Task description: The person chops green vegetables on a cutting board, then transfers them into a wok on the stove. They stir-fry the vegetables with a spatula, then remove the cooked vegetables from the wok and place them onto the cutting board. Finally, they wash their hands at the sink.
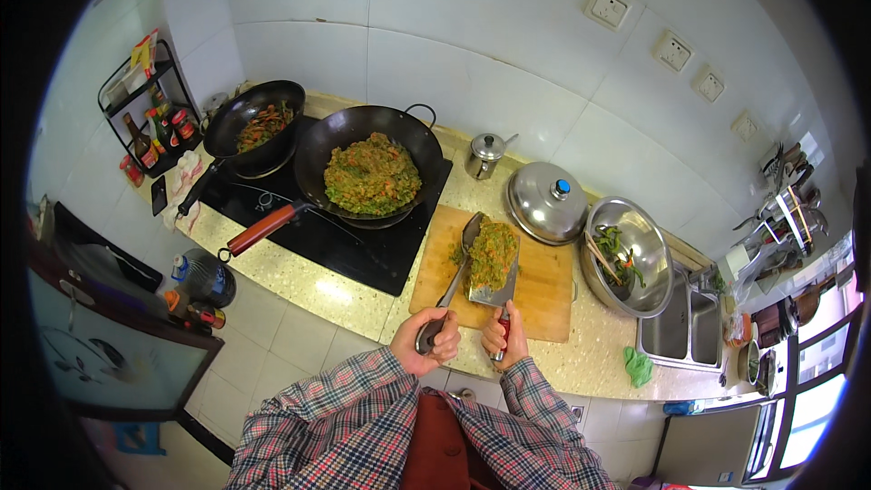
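My left hand [427,341] grips the dark handle of a metal cooking spoon [454,278], whose bowl leans against the left side of a heap of chopped green and orange food [493,253]. That heap rests on the broad blade of a cleaver [505,292], held by its red handle in my right hand [505,336]. Both tools are over the wooden cutting board [548,306], where a few green bits lie near the spoon. To the left, a large black wok [314,150] on the cooktop holds a big mound of similar chopped food [373,175].
A smaller pan [221,126] with cooked vegetables stands on the black cooktop [367,255]. Wok handles [262,230] jut over the counter's front. Behind the board are a steel lid [544,197] and small pot [484,158]; right, a steel bowl [646,231] with peppers and chopsticks, then a sink [663,337].
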Demonstrator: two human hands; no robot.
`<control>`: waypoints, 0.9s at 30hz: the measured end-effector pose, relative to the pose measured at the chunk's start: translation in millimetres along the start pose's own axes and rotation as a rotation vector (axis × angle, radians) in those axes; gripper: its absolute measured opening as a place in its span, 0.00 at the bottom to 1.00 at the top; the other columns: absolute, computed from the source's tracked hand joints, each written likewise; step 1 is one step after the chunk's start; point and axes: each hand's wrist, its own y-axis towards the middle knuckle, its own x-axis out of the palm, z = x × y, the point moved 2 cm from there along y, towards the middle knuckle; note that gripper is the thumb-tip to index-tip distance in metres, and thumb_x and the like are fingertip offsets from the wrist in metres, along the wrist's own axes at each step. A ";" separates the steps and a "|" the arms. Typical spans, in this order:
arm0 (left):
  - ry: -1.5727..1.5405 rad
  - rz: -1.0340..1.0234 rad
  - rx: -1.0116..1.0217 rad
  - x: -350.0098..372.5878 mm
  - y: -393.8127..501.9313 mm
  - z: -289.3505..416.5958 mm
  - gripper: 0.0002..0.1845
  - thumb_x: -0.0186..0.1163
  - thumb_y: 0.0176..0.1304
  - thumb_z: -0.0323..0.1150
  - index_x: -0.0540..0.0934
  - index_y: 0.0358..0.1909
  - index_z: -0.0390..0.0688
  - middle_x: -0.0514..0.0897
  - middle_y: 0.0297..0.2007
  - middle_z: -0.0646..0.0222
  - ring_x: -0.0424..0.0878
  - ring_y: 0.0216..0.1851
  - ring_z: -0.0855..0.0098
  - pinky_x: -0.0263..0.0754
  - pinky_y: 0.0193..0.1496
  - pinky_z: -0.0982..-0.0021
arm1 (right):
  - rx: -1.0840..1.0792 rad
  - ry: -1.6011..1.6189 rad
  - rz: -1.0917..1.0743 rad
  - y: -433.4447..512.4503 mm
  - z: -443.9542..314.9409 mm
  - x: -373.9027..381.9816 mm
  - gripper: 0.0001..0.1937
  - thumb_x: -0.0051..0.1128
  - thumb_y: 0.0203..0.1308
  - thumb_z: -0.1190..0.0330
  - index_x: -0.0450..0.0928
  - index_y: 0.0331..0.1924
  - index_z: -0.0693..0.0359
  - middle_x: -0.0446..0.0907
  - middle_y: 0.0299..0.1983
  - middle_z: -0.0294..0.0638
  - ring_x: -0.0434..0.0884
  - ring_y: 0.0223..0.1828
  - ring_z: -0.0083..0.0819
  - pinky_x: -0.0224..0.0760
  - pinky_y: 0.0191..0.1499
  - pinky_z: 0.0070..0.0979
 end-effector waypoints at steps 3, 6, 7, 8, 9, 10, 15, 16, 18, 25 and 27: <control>-0.029 -0.080 0.044 18.3 -10.2 11.8 0.19 0.42 0.73 0.40 0.70 0.25 0.41 0.65 0.16 0.73 0.62 0.18 0.77 0.57 0.25 0.75 | 0.009 -0.007 -0.057 6.2 -9.1 28.4 0.17 0.45 0.72 0.50 0.73 0.33 0.53 0.59 0.14 0.26 0.55 0.09 0.16 0.49 0.10 0.18; -0.062 -0.110 0.132 33.8 -19.0 30.6 0.16 0.42 0.73 0.39 0.74 0.34 0.40 0.66 0.17 0.75 0.62 0.19 0.77 0.59 0.26 0.75 | 0.015 -0.042 -0.122 22.8 -20.1 65.4 0.17 0.45 0.72 0.51 0.73 0.33 0.53 0.59 0.14 0.26 0.55 0.09 0.16 0.49 0.10 0.17; -0.072 -0.112 0.170 38.1 -22.4 38.5 0.16 0.42 0.73 0.39 0.75 0.37 0.39 0.66 0.17 0.76 0.62 0.19 0.77 0.59 0.27 0.75 | 0.017 -0.052 -0.170 31.1 -22.6 80.0 0.17 0.45 0.72 0.51 0.73 0.33 0.54 0.59 0.14 0.26 0.55 0.09 0.16 0.49 0.10 0.17; -0.075 -0.144 0.203 42.3 -25.6 47.8 0.16 0.42 0.73 0.39 0.75 0.38 0.39 0.66 0.17 0.76 0.62 0.19 0.78 0.60 0.27 0.75 | 0.033 -0.016 -0.212 39.8 -23.5 94.7 0.17 0.45 0.72 0.52 0.72 0.32 0.54 0.58 0.13 0.26 0.55 0.09 0.16 0.49 0.10 0.17; -0.055 -0.148 0.235 45.9 -27.3 59.2 0.16 0.42 0.73 0.39 0.75 0.37 0.39 0.66 0.17 0.76 0.62 0.19 0.78 0.60 0.27 0.75 | 0.035 -0.029 -0.194 49.8 -23.9 109.0 0.17 0.45 0.72 0.52 0.72 0.32 0.54 0.58 0.13 0.26 0.55 0.09 0.16 0.49 0.10 0.17; -0.043 -0.162 0.264 48.9 -28.6 71.3 0.16 0.42 0.73 0.39 0.75 0.37 0.39 0.66 0.17 0.76 0.62 0.19 0.78 0.60 0.27 0.75 | 0.037 -0.034 -0.211 59.8 -23.7 124.0 0.16 0.46 0.72 0.52 0.72 0.32 0.54 0.58 0.13 0.26 0.55 0.09 0.16 0.49 0.10 0.17; 0.281 0.069 0.474 45.7 -32.8 141.8 0.11 0.50 0.70 0.36 0.72 0.32 0.39 0.69 0.16 0.72 0.64 0.16 0.76 0.57 0.20 0.73 | 0.021 -0.133 -0.233 107.3 -22.1 201.6 0.16 0.48 0.71 0.51 0.69 0.33 0.54 0.59 0.15 0.26 0.56 0.10 0.17 0.51 0.11 0.18; 0.467 0.183 0.525 40.7 -35.3 157.7 0.10 0.52 0.68 0.35 0.71 0.29 0.41 0.69 0.15 0.72 0.61 0.13 0.77 0.54 0.17 0.74 | -0.012 -0.235 -0.196 116.8 -23.1 214.9 0.18 0.48 0.71 0.50 0.67 0.33 0.55 0.61 0.16 0.27 0.57 0.11 0.17 0.54 0.12 0.18; 0.698 0.404 0.557 27.1 -42.3 182.8 0.08 0.53 0.66 0.33 0.71 0.30 0.40 0.70 0.16 0.72 0.63 0.13 0.78 0.56 0.16 0.76 | -0.149 -0.705 -0.145 133.4 -30.0 235.1 0.18 0.46 0.71 0.52 0.67 0.34 0.58 0.67 0.18 0.31 0.65 0.12 0.19 0.62 0.13 0.20; 1.083 0.794 0.601 -22.1 -56.8 198.5 0.13 0.56 0.61 0.38 0.69 0.34 0.38 0.74 0.23 0.68 0.71 0.23 0.74 0.66 0.26 0.70 | -0.679 -1.711 -0.072 166.5 -18.7 250.9 0.20 0.43 0.73 0.54 0.66 0.35 0.66 0.71 0.17 0.41 0.73 0.12 0.30 0.66 0.15 0.30; 1.217 0.833 0.637 -28.0 -59.7 190.8 0.13 0.57 0.61 0.39 0.69 0.34 0.39 0.74 0.23 0.68 0.72 0.24 0.73 0.67 0.27 0.70 | -0.623 -1.724 -0.032 166.1 -16.7 249.4 0.20 0.42 0.73 0.54 0.66 0.35 0.66 0.70 0.15 0.41 0.73 0.12 0.31 0.65 0.14 0.30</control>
